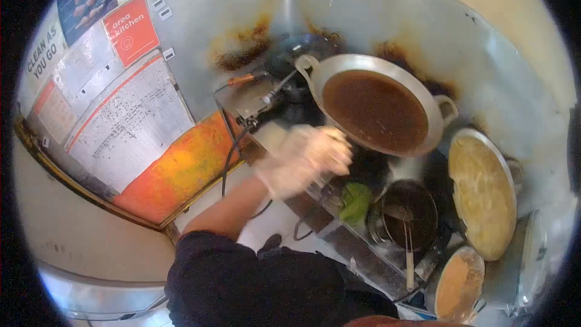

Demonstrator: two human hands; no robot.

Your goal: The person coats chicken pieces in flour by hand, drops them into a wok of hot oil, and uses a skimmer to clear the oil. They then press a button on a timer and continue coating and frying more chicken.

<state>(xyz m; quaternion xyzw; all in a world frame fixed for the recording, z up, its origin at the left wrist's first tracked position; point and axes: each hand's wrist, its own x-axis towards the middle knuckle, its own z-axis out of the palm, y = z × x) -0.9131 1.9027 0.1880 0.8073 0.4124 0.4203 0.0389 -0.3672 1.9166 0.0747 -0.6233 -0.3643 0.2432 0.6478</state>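
My left hand (308, 160), in a thin clear glove, is raised over the front edge of the stove beside a large metal wok (370, 63). Its fingers look curled, with something pale yellowish at them, but motion blur hides what it is. Dark brown oil (375, 112) fills much of the wok. Only a bit of my right forearm (399, 322) shows at the bottom edge, and the hand itself is out of view. A green cloth (355, 203) lies just below and right of my left hand.
A dark pot (378, 221) with a long-handled utensil (410, 266) stands in front of the wok. On the right are a wide pan of pale yellow food (484, 197) and a bowl of orange-tan contents (460, 284). A metal frame with a hose (225, 172) stands left.
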